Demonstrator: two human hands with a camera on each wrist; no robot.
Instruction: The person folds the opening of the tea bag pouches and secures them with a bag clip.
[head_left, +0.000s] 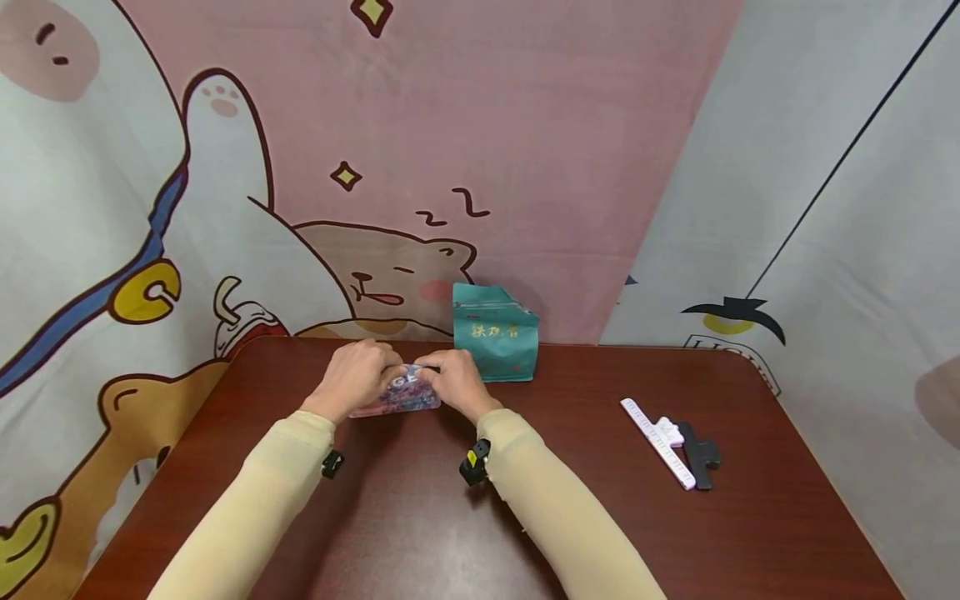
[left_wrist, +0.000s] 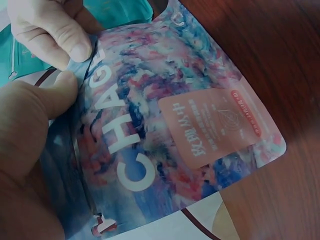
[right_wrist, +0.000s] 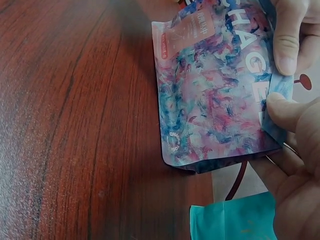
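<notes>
A multicoloured pouch (head_left: 397, 398) with white lettering "CHAGE" and a pink label is gripped by both hands near the middle of the table's far half. My left hand (head_left: 360, 375) pinches its top edge, thumb lying along the front in the left wrist view. Close beside it, my right hand (head_left: 456, 379) pinches the same edge with its thumb on the front. The top strip is folded over near the two thumbs, as the right wrist view shows. A small red-and-white zip slider (left_wrist: 104, 225) sits at one end of the pouch's closure. Fingers behind the pouch are largely hidden.
A teal pouch (head_left: 495, 337) with gold characters stands upright at the table's back edge, just beyond the right hand. To the right lie a white clip (head_left: 660, 442) with a long patterned bar and a black clip (head_left: 699, 457) touching it. A printed cloth (head_left: 525, 167) hangs behind the table.
</notes>
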